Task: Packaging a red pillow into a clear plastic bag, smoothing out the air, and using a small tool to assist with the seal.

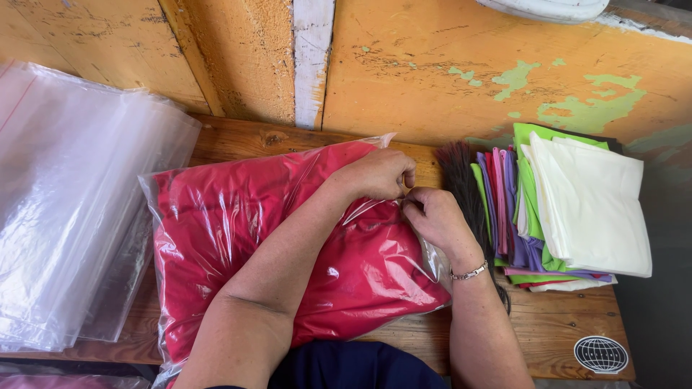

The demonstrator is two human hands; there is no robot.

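Red cloth in a clear plastic bag (pixel 288 238) lies mid-bench; left hand (pixel 378 174) and right hand (pixel 432 216) both pinch its far-right edge, fingers curled tight. Folded coloured cloths (pixel 569 209) stack right, empty clear bags (pixel 65 202) left.

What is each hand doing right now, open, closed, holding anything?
Left hand: closed, pinching the edge of the clear plastic bag of red cloth.
Right hand: closed, pinching the same edge.

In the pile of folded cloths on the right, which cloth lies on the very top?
The white cloth lies on top of the folded pile. The green, purple and pink ones show only as edges beneath and beside it, while the white one shows its whole upper face.
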